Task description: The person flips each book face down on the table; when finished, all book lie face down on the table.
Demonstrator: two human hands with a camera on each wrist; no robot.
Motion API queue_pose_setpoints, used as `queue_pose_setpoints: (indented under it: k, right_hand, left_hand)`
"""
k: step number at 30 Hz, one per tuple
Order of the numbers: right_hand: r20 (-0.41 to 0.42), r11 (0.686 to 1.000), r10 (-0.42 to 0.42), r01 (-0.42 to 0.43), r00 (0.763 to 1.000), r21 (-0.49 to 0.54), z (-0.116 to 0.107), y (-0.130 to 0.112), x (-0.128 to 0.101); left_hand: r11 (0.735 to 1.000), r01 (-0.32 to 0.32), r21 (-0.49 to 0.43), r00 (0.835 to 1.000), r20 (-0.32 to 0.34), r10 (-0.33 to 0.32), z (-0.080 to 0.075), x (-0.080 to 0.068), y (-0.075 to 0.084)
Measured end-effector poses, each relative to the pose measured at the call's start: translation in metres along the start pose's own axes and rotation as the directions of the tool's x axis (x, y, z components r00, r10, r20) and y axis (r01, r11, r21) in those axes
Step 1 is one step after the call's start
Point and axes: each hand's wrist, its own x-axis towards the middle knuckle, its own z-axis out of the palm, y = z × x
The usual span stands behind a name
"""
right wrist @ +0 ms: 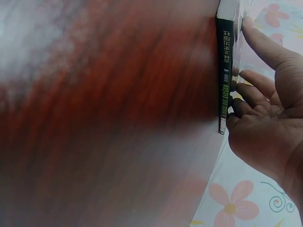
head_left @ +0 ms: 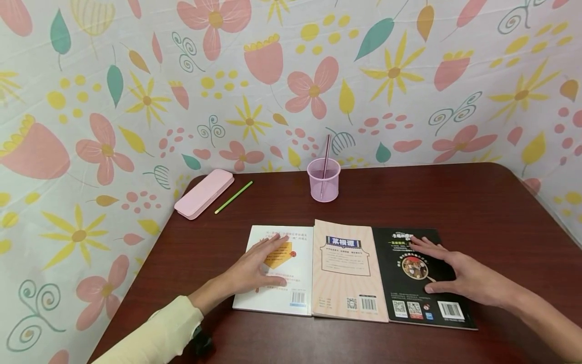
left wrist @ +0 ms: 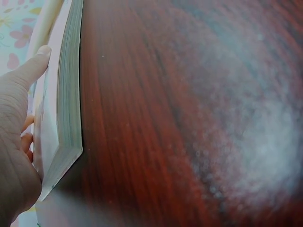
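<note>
We count three books at the counter's [head_left: 454, 202] near edge: left hand [head_left: 254, 270] flat on the white book [head_left: 291, 298], right hand [head_left: 459, 273] flat on the black book [head_left: 450, 308].

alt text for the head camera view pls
Two hands rest flat on books lying side by side on a dark wooden table: the left hand on a white book, the right hand on a black book, a peach book between them.

Three books are lying side by side on the table [head_left: 454, 202], edges touching; a cup [head_left: 324, 180] holding a straw [head_left: 326, 156] is standing behind the middle book [head_left: 347, 270]; a case [head_left: 204, 193] and stick [head_left: 233, 197] are lying far left.
</note>
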Motion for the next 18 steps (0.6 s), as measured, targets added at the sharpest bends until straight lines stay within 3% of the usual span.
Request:
queue_pose_setpoints:
  k: [18]
  right_hand:
    - [0.025, 0.999, 0.041, -0.041, 0.999, -0.009, -0.001, 0.0008, 0.0021]
  left_hand:
    - [1.0, -0.009, 0.004, 1.0, 0.001, 0.009, 0.0006, -0.0012, -0.0016]
